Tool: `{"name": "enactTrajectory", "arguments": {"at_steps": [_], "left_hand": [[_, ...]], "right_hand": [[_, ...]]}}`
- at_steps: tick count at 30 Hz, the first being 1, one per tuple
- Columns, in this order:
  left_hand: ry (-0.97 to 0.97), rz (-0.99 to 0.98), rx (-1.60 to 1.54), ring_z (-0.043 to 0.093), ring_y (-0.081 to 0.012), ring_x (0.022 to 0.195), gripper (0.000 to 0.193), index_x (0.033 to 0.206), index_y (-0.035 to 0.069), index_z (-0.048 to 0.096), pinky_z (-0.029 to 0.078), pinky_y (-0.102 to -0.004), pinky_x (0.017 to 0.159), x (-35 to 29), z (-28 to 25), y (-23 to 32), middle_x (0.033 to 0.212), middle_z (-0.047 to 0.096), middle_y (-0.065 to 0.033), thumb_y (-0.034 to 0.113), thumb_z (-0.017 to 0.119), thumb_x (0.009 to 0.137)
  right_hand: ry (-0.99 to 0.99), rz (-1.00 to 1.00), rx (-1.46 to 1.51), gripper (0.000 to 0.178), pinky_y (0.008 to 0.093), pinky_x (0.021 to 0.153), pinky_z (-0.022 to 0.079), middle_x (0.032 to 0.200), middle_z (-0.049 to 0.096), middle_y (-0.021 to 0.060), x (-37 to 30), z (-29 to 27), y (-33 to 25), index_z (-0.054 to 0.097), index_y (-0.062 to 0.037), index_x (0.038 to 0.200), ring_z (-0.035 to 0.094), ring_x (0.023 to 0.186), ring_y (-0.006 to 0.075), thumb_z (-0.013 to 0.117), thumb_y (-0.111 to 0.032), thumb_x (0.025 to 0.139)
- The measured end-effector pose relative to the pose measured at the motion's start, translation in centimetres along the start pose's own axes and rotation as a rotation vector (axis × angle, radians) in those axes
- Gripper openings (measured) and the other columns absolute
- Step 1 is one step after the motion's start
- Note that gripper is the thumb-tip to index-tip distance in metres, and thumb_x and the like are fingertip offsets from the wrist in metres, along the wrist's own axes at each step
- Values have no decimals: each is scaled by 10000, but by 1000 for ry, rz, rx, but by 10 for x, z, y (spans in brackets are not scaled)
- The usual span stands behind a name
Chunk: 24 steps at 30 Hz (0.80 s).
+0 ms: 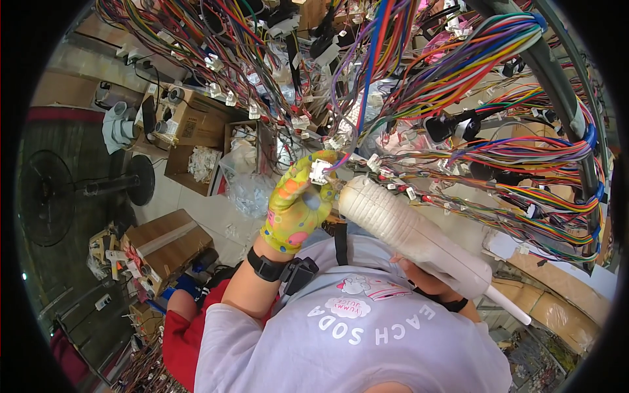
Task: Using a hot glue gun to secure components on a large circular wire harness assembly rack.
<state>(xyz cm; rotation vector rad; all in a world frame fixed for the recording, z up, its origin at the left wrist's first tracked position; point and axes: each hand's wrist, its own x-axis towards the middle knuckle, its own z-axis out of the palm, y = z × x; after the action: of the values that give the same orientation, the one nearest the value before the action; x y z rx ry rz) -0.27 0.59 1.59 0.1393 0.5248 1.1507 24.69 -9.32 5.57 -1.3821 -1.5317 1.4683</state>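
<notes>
My left hand (298, 204) wears a yellow glove with coloured dots. Its thumb and fingertips pinch a small white connector (321, 171), from which blue and purple wires (362, 111) run upward. My right hand (419, 275) is mostly hidden under a long white glue gun (413, 232) and grips it from below. The gun has a ribbed front part, and a white glue stick (510, 306) juts out of its back. Its front end is close beside the connector; whether they touch I cannot tell.
Thick bundles of coloured wires (452, 78) with white connectors hang ahead, tied to a dark metal frame (593, 170) at right. Open cartons (190, 164) and a taped box (164, 242) stand on the left, near a black fan (49, 196). Someone's red sleeve (187, 340) is close at my left.
</notes>
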Motion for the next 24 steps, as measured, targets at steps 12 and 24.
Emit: {"name": "enactTrajectory", "arguments": {"at_steps": [12, 24], "left_hand": [[-16, -6, 51, 537, -123, 950, 551, 1261, -39, 493, 429, -254, 820, 0, 0, 3, 1128, 569, -72, 234, 661, 812], [-17, 63, 156, 507, -97, 1013, 560, 1266, -41, 492, 415, -232, 773, 2, -4, 0, 1159, 559, -43, 217, 662, 798]], "right_hand": [[98, 117, -128, 247, 309, 702, 507, 916, 660, 80, 0, 8, -24, 633, -41, 1008, 643, 812, 194, 678, -104, 774], [121, -69, -159, 198, 342, 653, 530, 824, 685, 78, 5, 6, -33, 652, -48, 995, 669, 775, 215, 640, -118, 810]]}}
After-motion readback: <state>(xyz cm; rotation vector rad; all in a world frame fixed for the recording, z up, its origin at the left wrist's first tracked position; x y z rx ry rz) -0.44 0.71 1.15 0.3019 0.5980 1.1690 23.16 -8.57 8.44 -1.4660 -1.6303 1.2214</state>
